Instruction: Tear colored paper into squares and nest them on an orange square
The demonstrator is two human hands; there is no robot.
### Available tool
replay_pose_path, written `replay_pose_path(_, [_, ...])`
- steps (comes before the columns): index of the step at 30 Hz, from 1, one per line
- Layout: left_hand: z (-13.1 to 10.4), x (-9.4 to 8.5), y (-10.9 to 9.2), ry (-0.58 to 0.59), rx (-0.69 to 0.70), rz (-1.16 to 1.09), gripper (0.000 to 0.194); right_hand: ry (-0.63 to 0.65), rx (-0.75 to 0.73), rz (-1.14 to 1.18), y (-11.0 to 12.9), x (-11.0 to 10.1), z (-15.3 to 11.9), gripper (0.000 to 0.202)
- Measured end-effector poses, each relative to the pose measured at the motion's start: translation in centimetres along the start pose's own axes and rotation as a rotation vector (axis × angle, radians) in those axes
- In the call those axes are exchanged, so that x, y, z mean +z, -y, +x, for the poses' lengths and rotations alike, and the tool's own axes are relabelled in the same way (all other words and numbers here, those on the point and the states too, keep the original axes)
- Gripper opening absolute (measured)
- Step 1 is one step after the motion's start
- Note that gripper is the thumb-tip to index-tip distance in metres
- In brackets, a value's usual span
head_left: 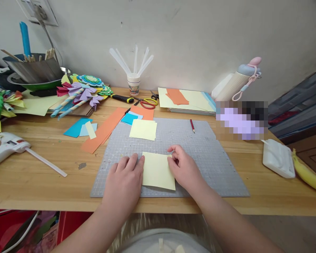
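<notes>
A pale yellow square of paper point(158, 172) lies on the grey cutting mat point(208, 168), its near edge slightly lifted. My left hand point(125, 179) rests flat on the mat at the paper's left side, fingers extended and the thumb at its left edge. At the upper right corner, my right hand point(185, 167) has curled fingers, with thumb and forefinger closed at the paper's edge. Just beyond lies a small stack of yellow paper pieces point(143, 130). A short red pencil point(192, 125) is on the mat's far right part.
Orange strips point(105, 130) and blue pieces point(79, 127) lie left of the mat. Scissors point(149, 102), a yellow-black cutter point(122, 98) and a paper cup of glue sticks point(133, 84) stand behind. A glue gun point(10, 146) is at left, a banana point(309, 174) at right.
</notes>
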State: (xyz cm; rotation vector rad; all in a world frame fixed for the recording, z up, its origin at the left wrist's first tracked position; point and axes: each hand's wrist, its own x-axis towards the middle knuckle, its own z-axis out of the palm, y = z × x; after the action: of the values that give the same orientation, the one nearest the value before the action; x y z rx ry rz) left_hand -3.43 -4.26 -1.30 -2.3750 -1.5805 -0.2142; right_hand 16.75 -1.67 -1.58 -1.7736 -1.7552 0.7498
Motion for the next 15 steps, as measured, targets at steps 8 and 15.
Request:
replay_pose_path(8, [-0.1, -0.2, 0.0, -0.016, 0.019, 0.017, 0.036, -0.005, -0.029, 0.005, -0.1, 0.1, -0.1, 0.016])
replay_pose_path(15, [-0.4, 0.6, 0.1, -0.051, -0.041, -0.072, 0.033, 0.017, 0.065, 0.181, 0.3, -0.5, -1.6, 0.017])
